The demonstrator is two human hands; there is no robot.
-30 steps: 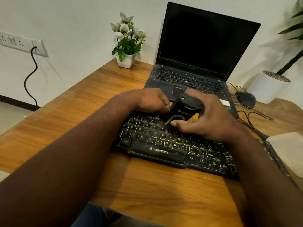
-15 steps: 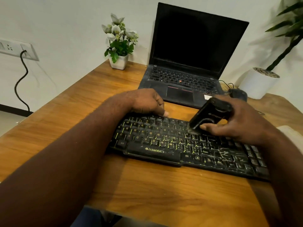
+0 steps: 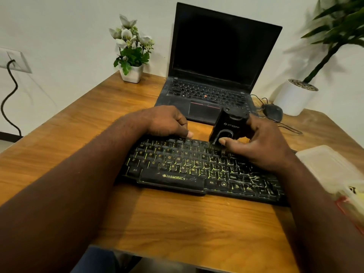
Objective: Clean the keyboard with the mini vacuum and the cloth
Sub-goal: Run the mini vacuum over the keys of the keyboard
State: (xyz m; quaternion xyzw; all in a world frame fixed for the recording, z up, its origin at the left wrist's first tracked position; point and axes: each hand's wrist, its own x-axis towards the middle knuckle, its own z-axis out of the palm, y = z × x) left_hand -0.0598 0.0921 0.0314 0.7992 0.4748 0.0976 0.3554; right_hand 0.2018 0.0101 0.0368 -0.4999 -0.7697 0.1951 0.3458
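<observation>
A black keyboard [image 3: 187, 170] with yellow-lit keys lies across the wooden desk in front of me. My right hand [image 3: 262, 146] grips a small black mini vacuum [image 3: 228, 126], whose lower end rests on the keyboard's top rows, right of centre. My left hand [image 3: 167, 122] presses on the keyboard's far edge at upper left, fingers curled, holding it down. A pale cloth [image 3: 331, 166] lies at the desk's right edge, beside the keyboard.
An open black laptop [image 3: 214, 62] stands behind the keyboard. A small white flower pot [image 3: 133, 72] sits at back left, a large white planter [image 3: 293, 97] at back right. A black mouse [image 3: 272, 112] with its cable lies right of the laptop.
The vacuum swept right along the keys, then came back a little left and onto the upper rows. My left hand stayed on the keyboard's far edge.
</observation>
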